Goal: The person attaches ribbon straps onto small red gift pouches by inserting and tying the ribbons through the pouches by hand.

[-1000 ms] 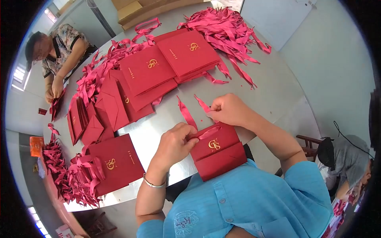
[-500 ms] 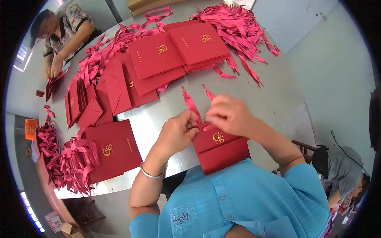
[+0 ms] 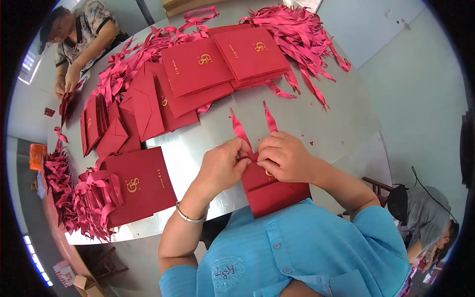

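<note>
A small red paper gift bag (image 3: pixel 277 197) with gold lettering lies at the table's near edge, against the blue shirt. My left hand (image 3: pixel 225 161) is closed on its upper left edge, thumb in front, beside a pink ribbon (image 3: pixel 238 126) that sticks up past the fingers. Close by on the right, my right hand (image 3: pixel 284 156) pinches at the top edge, where a second ribbon end (image 3: pixel 269 118) rises behind the fingers. Both fingertips almost meet there. Part of the gold print and the ribbon between the hands are hidden by my right hand.
Stacked red bags (image 3: pixel 198 67) lie across the middle of the metal table (image 3: pixel 346 109). A heap of pink ribbons (image 3: pixel 297 34) sits at the far right. At left is a bag with ribbons (image 3: pixel 141 185). A co-worker (image 3: pixel 89 39) handles red pieces at the far left; another person (image 3: pixel 428 218) is at right.
My right hand, raised and blurred before, has come down onto the bag's top edge. The right ribbon end now stands farther up and to the right. My left hand keeps its place.
</note>
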Action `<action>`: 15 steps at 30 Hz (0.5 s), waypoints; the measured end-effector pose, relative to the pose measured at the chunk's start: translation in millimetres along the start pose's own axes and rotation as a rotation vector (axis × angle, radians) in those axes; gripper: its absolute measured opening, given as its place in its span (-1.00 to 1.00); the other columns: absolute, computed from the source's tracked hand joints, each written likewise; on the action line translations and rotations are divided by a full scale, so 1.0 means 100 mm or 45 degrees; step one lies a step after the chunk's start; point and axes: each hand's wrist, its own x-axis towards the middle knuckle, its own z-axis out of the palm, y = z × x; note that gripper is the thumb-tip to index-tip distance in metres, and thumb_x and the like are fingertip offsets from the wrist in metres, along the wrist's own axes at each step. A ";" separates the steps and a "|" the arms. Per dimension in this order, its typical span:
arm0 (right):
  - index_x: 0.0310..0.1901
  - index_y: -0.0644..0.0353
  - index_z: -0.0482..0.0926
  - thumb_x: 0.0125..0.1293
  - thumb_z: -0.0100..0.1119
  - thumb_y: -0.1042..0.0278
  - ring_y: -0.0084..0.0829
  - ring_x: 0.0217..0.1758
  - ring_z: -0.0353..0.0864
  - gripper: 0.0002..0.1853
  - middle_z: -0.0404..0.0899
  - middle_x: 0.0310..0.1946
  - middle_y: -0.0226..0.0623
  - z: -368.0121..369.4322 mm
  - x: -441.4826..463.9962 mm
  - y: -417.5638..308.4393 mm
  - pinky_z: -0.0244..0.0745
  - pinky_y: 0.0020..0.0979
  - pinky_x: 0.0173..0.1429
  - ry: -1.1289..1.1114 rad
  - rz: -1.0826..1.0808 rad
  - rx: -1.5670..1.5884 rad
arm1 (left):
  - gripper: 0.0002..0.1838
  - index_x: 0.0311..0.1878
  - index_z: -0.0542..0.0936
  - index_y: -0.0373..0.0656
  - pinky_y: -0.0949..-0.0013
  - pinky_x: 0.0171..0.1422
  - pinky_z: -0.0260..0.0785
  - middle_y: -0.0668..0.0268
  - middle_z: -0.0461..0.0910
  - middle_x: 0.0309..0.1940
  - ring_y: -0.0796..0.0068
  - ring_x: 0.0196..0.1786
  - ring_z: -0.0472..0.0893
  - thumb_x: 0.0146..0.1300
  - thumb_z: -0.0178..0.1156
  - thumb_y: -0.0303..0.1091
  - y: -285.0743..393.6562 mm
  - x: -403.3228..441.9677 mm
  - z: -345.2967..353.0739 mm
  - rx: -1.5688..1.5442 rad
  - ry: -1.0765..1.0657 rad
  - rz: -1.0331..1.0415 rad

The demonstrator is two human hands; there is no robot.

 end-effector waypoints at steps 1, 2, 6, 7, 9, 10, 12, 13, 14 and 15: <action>-0.47 0.14 0.58 -0.03 0.37 0.40 -0.30 -0.25 0.55 -0.87 0.56 -0.35 -0.34 -0.02 0.00 0.00 0.45 -0.29 -0.15 -0.008 0.012 0.038 | -0.80 -0.23 0.53 -0.16 0.20 -0.24 0.47 0.19 0.64 -0.37 0.15 -0.29 0.65 0.07 0.31 -0.49 0.02 0.00 -0.01 0.003 -0.009 -0.012; -0.47 0.14 0.58 -0.03 0.37 0.40 -0.30 -0.25 0.55 -0.87 0.56 -0.35 -0.34 -0.03 0.00 0.01 0.45 -0.29 -0.15 -0.009 0.012 0.038 | -0.81 -0.24 0.54 -0.17 0.20 -0.24 0.48 0.19 0.64 -0.35 0.14 -0.28 0.65 0.07 0.30 -0.50 0.03 0.00 -0.02 0.006 -0.018 -0.023; -0.41 0.18 0.61 0.06 0.40 0.42 -0.33 -0.29 0.55 -0.87 0.57 -0.37 -0.33 -0.18 0.05 0.05 0.45 -0.33 -0.21 0.112 0.156 0.154 | -0.83 -0.25 0.55 -0.18 0.20 -0.23 0.48 0.18 0.64 -0.30 0.13 -0.26 0.65 0.08 0.29 -0.51 0.00 -0.01 -0.01 0.062 -0.010 0.069; -0.40 0.21 0.61 0.11 0.39 0.39 -0.35 -0.32 0.55 -0.87 0.57 -0.38 -0.30 -0.25 0.07 0.06 0.44 -0.33 -0.24 0.256 0.273 0.206 | -0.82 -0.22 0.58 -0.20 0.26 -0.24 0.50 0.19 0.64 -0.31 0.19 -0.30 0.66 0.07 0.31 -0.53 -0.01 -0.02 -0.01 0.046 0.014 0.086; -0.40 0.24 0.62 0.15 0.36 0.36 -0.37 -0.35 0.54 -0.85 0.57 -0.41 -0.28 -0.43 0.04 0.15 0.43 -0.35 -0.27 0.086 0.587 0.139 | -0.80 -0.20 0.61 -0.22 0.32 -0.24 0.51 0.20 0.64 -0.32 0.26 -0.33 0.67 0.07 0.32 -0.55 0.00 -0.02 0.01 0.025 0.035 0.110; -0.39 0.27 0.62 0.19 0.34 0.33 -0.39 -0.38 0.54 -0.82 0.56 -0.45 -0.26 -0.52 0.02 0.19 0.42 -0.36 -0.30 -0.085 0.894 0.082 | -0.79 -0.19 0.62 -0.22 0.32 -0.24 0.51 0.20 0.64 -0.31 0.25 -0.33 0.67 0.07 0.31 -0.57 0.00 -0.03 0.01 0.038 0.043 0.130; -0.43 0.31 0.62 0.22 0.32 0.26 -0.41 -0.47 0.51 -0.75 0.54 -0.52 -0.26 -0.58 0.02 0.27 0.40 -0.40 -0.35 -0.246 0.953 0.009 | -0.79 -0.18 0.63 -0.22 0.32 -0.24 0.51 0.19 0.64 -0.30 0.25 -0.33 0.67 0.07 0.31 -0.58 0.01 -0.03 0.01 0.049 0.050 0.154; -0.46 0.31 0.63 0.19 0.33 0.18 -0.35 -0.48 0.52 -0.69 0.57 -0.52 -0.21 -0.55 0.00 0.32 0.41 -0.35 -0.35 -0.308 0.932 0.126 | -0.79 -0.18 0.63 -0.23 0.32 -0.25 0.51 0.19 0.63 -0.31 0.24 -0.33 0.67 0.07 0.30 -0.58 0.03 -0.04 0.00 0.051 0.057 0.172; -0.49 0.31 0.64 0.15 0.35 0.09 -0.28 -0.50 0.52 -0.63 0.59 -0.52 -0.16 -0.53 0.00 0.35 0.42 -0.30 -0.35 -0.369 0.909 0.244 | -0.80 -0.19 0.63 -0.23 0.32 -0.26 0.50 0.18 0.63 -0.31 0.24 -0.33 0.67 0.07 0.30 -0.58 0.04 -0.04 0.00 0.054 0.066 0.188; -0.49 0.31 0.64 0.15 0.35 0.09 -0.28 -0.50 0.52 -0.63 0.59 -0.52 -0.16 -0.53 0.02 0.36 0.42 -0.30 -0.35 -0.367 0.909 0.243 | -0.80 -0.19 0.63 -0.23 0.32 -0.26 0.50 0.18 0.63 -0.31 0.24 -0.33 0.67 0.07 0.30 -0.58 0.05 -0.04 -0.01 0.055 0.065 0.190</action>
